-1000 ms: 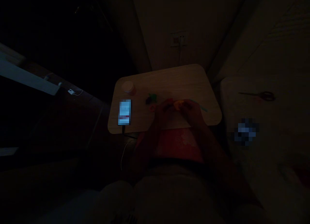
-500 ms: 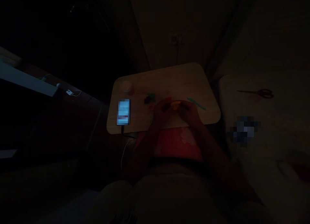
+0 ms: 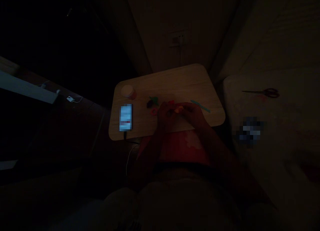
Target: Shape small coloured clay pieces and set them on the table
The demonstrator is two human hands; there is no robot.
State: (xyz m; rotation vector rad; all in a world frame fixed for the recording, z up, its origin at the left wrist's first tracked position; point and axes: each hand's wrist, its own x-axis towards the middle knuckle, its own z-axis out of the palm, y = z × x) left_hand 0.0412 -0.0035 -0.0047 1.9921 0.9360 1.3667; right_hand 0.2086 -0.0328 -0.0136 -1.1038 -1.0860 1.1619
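In dim light, my left hand [image 3: 165, 115] and my right hand [image 3: 195, 115] meet low over a small wooden table [image 3: 175, 81]. Between their fingertips is a small soft-looking orange lump, like modelling clay [image 3: 179, 109], pinched from both sides. A red piece [image 3: 171, 102] lies just behind my left hand. To that hand's left are a pinkish-red ring shape [image 3: 154, 111], a green piece [image 3: 154, 99] and a dark lump [image 3: 149, 104]. A flat teal stick [image 3: 201, 106] lies beyond my right hand. Darkness hides the finer finger details.
A lit phone [image 3: 125, 117] with a cable lies at the table's left, in front of a lidded tub [image 3: 128, 91]. Scissors [image 3: 265, 92] and a blurred item [image 3: 250, 131] rest on the pale surface at right. A wall socket [image 3: 178, 38] with a cord is behind.
The orange lump stays between my fingers, turned and partly more covered now. My hands shift slightly against each other. The whole view drifts a little, so the table appears further left.
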